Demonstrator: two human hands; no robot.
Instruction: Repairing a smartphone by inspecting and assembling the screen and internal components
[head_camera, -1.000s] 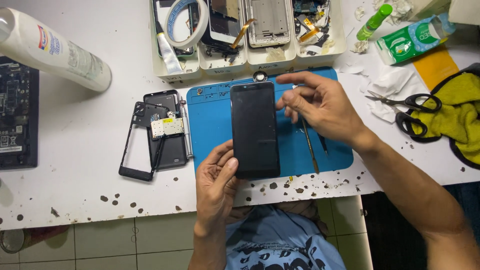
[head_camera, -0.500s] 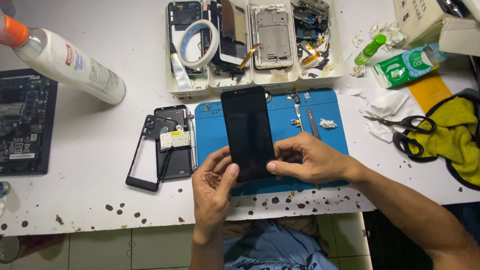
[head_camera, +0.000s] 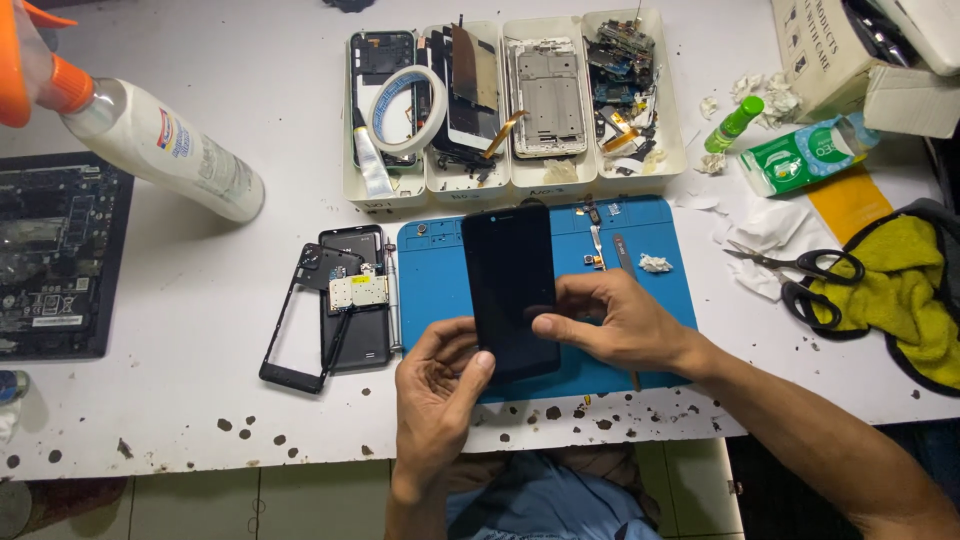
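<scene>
head | black phone (head_camera: 512, 285) gripped between both hands | over blue mat (head_camera: 435, 280)

The right hand (head_camera: 620, 325) hides the phone's (head_camera: 512, 290) lower right edge.

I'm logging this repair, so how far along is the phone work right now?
Done: the phone is stripped, its back frame and board lying left of the blue mat, more parts in the white trays. In hand: both hands hold the dark screen panel over the mat, left hand at its bottom edge, right hand at its side. Left: frame and board are not yet on the panel.
</scene>
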